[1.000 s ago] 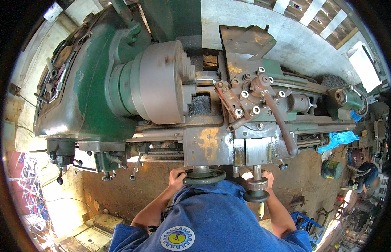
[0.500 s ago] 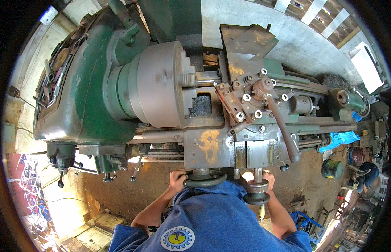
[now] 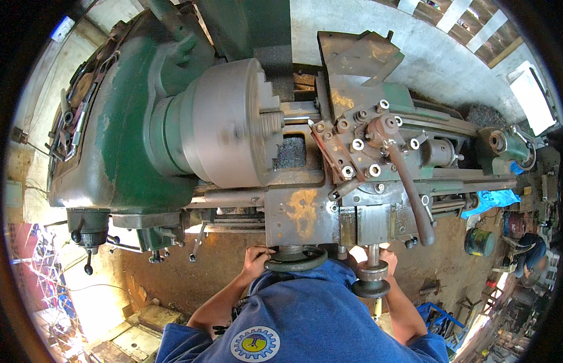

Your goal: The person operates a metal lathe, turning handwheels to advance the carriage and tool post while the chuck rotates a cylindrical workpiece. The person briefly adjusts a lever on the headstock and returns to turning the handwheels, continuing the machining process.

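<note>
A metal lathe stretches across the view. My left hand (image 3: pixel 255 261) is closed on the left rim of the dark carriage handwheel (image 3: pixel 296 259). Over on the right, my right hand (image 3: pixel 388 261) is curled beside the cross-slide dial and handwheel (image 3: pixel 372 275), its fingers mostly hidden behind the shaft. A cream handle (image 3: pixel 377 308) hangs below that wheel. The big grey chuck (image 3: pixel 227 124) looks smeared, as if spinning, and a ridged round workpiece (image 3: pixel 272 122) sits at its jaws. Just right of the workpiece, the tool post (image 3: pixel 360 142) carries several bolts and a long brown lever (image 3: pixel 408 190).
The green headstock (image 3: pixel 136 127) holds wrenches (image 3: pixel 82 121) on top. Dark chips (image 3: pixel 290 152) lie beneath the workpiece. The tailstock (image 3: pixel 499 145) stands at the bed's far right. A green bucket (image 3: pixel 479 242) is on the floor, and a person (image 3: pixel 530 257) sits at the right edge.
The whole view has shifted slightly. Marks on the chuck's surface look different and blurred. Both hands keep their places.
</note>
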Demonstrator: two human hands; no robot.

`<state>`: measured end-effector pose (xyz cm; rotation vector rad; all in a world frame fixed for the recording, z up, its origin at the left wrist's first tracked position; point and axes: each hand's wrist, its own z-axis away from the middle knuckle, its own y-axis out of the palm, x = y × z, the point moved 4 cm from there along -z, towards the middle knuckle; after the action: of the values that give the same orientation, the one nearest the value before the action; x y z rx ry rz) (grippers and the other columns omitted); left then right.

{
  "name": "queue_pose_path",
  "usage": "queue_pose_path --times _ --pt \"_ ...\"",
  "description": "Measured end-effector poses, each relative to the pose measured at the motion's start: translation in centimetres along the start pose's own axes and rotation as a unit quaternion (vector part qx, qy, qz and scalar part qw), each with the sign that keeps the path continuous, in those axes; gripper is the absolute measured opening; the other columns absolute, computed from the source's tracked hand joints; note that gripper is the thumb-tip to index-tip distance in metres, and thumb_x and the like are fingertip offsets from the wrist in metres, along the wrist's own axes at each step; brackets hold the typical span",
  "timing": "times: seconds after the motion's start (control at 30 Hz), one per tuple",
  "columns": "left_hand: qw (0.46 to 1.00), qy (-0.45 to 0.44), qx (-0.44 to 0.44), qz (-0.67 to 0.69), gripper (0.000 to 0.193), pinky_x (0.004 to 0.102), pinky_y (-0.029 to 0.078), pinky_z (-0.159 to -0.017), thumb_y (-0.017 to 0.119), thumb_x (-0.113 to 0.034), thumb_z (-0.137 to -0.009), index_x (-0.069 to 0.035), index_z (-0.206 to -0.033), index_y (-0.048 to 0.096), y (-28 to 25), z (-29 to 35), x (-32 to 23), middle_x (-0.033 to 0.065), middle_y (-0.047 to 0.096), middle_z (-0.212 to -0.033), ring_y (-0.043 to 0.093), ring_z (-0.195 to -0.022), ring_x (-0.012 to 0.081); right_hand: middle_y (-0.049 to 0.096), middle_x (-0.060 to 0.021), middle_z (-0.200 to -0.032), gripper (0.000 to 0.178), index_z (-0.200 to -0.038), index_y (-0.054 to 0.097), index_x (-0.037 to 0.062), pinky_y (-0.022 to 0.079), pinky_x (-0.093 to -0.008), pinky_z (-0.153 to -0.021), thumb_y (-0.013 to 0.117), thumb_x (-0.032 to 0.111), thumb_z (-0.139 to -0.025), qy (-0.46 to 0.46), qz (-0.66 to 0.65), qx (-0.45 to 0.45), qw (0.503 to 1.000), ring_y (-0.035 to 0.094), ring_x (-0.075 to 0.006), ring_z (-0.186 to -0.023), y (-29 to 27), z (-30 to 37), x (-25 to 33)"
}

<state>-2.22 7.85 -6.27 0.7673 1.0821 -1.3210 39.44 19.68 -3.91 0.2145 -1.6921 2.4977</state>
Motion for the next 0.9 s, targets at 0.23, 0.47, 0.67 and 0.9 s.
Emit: queue_pose_path --times 0.23,0.47,0.67,0.9 --pt "1.000 -0.013 0.012 -0.020 0.021 0.0283 0.047 -0.065 0.049 -0.007 -0.071 0.012 -0.070 0.057 -0.1 0.2 -0.1 0.0154 0.069 -0.078 0.058 -0.068 0.0154 0.066 -0.0186 -0.075 0.020 -0.084 0.072 0.0047 0.054 -0.0437 -0.063 0.067 0.021 -0.072 0.005 0.014 -0.002 1.000 0.066 -0.0351 -0.070 0.6 -0.1 -0.6" --pt "1.000 0.003 0.014 0.027 0.024 0.0285 0.047 -0.064 0.054 -0.005 -0.069 0.011 -0.082 0.065 -0.2 0.0 0.6 0.0161 0.065 -0.072 0.060 -0.067 0.0166 0.068 -0.0193 -0.087 0.027 -0.089 0.070 0.0038 0.053 -0.0451 -0.068 0.071 0.023 -0.070 0.056 0.011 0.052 0.997 0.067 -0.0345 -0.081 1.0 -0.5 -0.9" --pt "0.999 -0.042 0.030 0.013 0.021 0.0293 0.047 -0.067 0.053 -0.006 -0.069 0.011 -0.078 0.061 -0.2 0.2 0.7 0.0155 0.065 -0.073 0.060 -0.071 0.0176 0.068 -0.0205 -0.089 0.035 -0.094 0.069 0.0030 0.054 -0.0455 -0.071 0.075 0.027 -0.068 0.059 -0.013 0.077 0.995 0.067 -0.0369 -0.084 -0.8 0.0 0.3" --pt "0.996 -0.077 0.030 0.017 0.019 0.0313 0.048 -0.075 0.050 -0.008 -0.069 0.010 -0.064 0.053 -0.1 0.2 0.6 0.0184 0.068 -0.080 0.062 -0.079 0.0205 0.062 -0.0241 -0.064 0.049 -0.066 0.065 0.0004 0.052 -0.0475 -0.058 0.068 0.048 -0.074 -0.010 -0.043 -0.034 0.998 0.065 -0.0415 -0.064 -0.9 0.1 0.3"
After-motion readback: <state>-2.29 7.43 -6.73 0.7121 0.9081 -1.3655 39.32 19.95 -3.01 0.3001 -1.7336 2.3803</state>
